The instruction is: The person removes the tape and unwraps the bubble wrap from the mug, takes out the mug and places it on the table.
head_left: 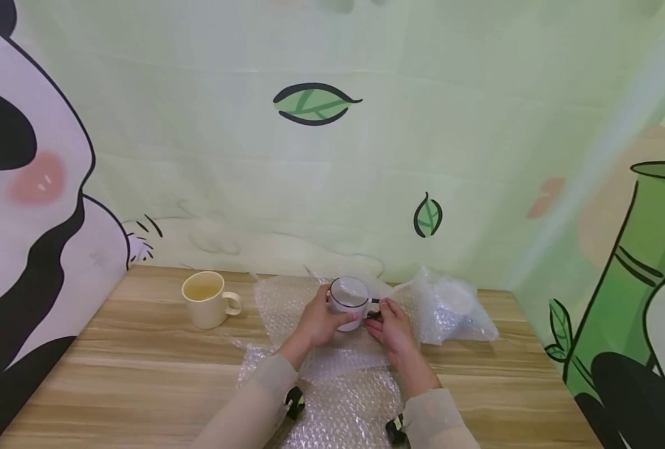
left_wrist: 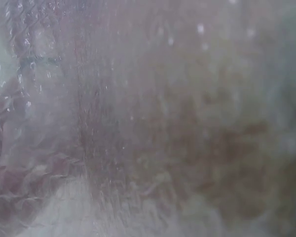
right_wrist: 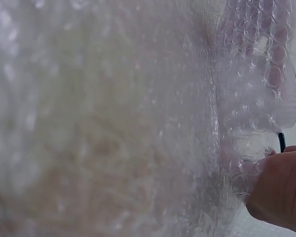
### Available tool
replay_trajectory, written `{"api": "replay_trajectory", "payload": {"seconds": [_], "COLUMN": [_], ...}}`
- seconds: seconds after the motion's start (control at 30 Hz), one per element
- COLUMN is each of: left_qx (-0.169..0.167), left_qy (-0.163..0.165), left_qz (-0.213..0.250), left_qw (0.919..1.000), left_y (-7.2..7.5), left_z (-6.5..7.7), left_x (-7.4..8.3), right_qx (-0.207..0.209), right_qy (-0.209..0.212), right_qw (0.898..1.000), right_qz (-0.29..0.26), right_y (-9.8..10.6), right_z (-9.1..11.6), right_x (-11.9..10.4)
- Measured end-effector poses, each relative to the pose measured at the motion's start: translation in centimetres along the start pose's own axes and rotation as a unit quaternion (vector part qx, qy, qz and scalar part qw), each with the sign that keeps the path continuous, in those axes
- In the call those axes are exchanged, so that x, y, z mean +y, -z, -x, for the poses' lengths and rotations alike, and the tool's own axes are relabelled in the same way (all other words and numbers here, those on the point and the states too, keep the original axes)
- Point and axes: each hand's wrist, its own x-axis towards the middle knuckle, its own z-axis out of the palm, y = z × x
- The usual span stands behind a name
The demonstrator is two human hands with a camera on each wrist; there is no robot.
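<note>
A white mug (head_left: 348, 304) with a dark rim and dark handle is held over the bubble wrap (head_left: 338, 399) in the head view. My left hand (head_left: 316, 321) grips its left side, thumb across the front. On the other side, my right hand (head_left: 392, 327) pinches the handle. In the right wrist view, bubble wrap covers most of the picture; part of the mug (right_wrist: 292, 94) and my right hand (right_wrist: 281, 190) show at the right edge. Blurred bubble wrap (left_wrist: 103, 118) fills the left wrist view and hides the left hand's fingers.
A cream mug (head_left: 205, 305) stands upright at the back left of the wooden table (head_left: 141, 368). To the right lies a bubble-wrapped bundle (head_left: 452, 308). Behind the table hangs a printed backdrop (head_left: 225, 156) with pandas and leaves.
</note>
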Motion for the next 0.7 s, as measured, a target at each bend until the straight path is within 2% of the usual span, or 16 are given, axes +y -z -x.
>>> {"api": "replay_trajectory", "payload": {"seconds": [0.27, 0.7], "left_qx": [-0.003, -0.015], "left_qy": [-0.002, -0.007], "left_qz": [0.025, 0.013], "left_qw": [0.9997, 0.9998], "left_y": [0.3, 1.1], "left_z": [-0.2, 0.0], "left_x": [0.1, 0.6], "right_qx": [0.003, 0.006], "right_qy": [0.006, 0.012], "right_qw": [1.0, 1.0], "right_qz": [-0.014, -0.019], "right_y": [0.0, -0.3], "right_z": [-0.1, 0.3], "right_x": [0.1, -0.1]}}
